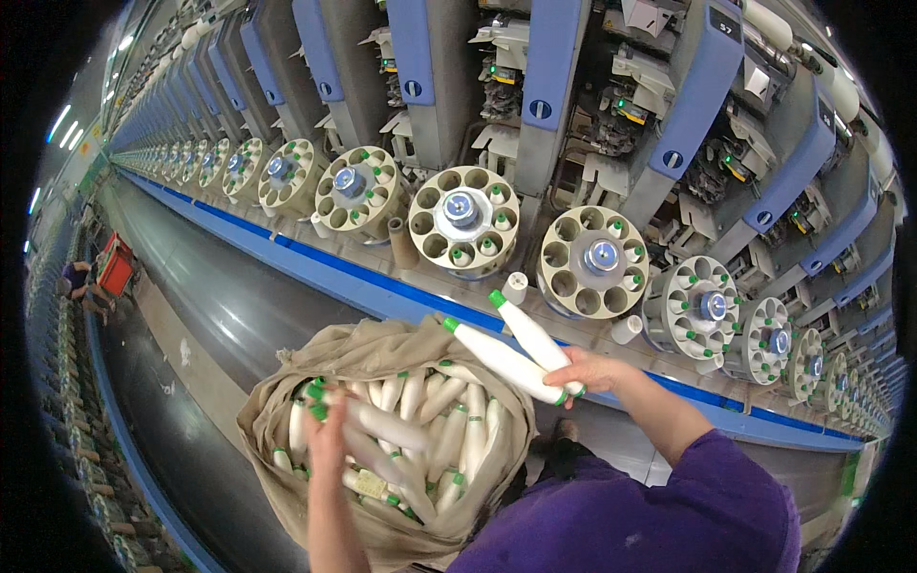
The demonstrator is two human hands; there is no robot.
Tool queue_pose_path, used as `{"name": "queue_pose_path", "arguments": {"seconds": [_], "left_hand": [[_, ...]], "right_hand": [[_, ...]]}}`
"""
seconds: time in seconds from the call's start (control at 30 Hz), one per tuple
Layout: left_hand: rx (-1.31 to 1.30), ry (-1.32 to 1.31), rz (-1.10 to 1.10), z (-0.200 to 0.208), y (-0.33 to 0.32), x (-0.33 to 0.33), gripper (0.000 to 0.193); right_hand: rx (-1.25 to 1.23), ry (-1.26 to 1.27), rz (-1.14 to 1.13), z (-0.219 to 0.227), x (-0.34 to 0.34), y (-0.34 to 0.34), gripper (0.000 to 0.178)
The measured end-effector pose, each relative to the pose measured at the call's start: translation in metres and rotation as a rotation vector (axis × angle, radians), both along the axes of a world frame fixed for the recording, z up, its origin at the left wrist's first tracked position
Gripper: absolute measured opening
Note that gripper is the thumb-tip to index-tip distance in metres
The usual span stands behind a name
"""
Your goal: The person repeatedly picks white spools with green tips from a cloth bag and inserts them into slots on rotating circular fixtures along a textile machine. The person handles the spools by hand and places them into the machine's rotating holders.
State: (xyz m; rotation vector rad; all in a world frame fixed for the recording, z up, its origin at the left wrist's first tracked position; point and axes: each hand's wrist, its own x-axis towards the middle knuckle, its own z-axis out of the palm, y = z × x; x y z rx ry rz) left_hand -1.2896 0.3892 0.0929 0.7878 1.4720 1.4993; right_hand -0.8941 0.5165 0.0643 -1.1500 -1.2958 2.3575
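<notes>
Two smooth white tapered bobbins (521,349) in right hand (585,371)

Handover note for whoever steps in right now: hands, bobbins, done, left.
Right hand: shut on two white yarn bobbins with green tips, raised toward the machine's round cream magazines.
Left hand: inside the beige cloth sack, blurred, grip unclear, among more bobbins.
Done: some magazine pockets hold green-tipped bobbins.
Left: many pockets are empty; the sack is nearly full.
</notes>
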Motion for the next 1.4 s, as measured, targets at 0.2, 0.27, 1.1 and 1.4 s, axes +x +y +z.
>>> {"name": "queue_pose_path", "arguments": {"seconds": [0.2, 0.27, 1.1, 1.4], "left_hand": [[0.236, -0.849, -0.397, -0.026, 0.055, 0.134, 0.033], [0.388, -0.884, -0.506, -0.024, 0.081, 0.138, 0.034], [0.067, -0.45, -0.8, -0.03, 0.235, 0.256, 0.038], [0.32, 0.28, -1.156, -0.013, 0.284, 0.303, 0.038]], "right_hand": [[-0.096, 0.116, 0.117, -0.002, -0.016, -0.01, 0.066], [-0.136, 0.131, 0.089, -0.006, -0.007, -0.005, 0.056], [0.818, -0.293, 0.013, 0.025, 0.117, 0.094, 0.036], [0.858, -0.297, -0.589, 0.015, 0.138, 0.07, 0.017]]}}
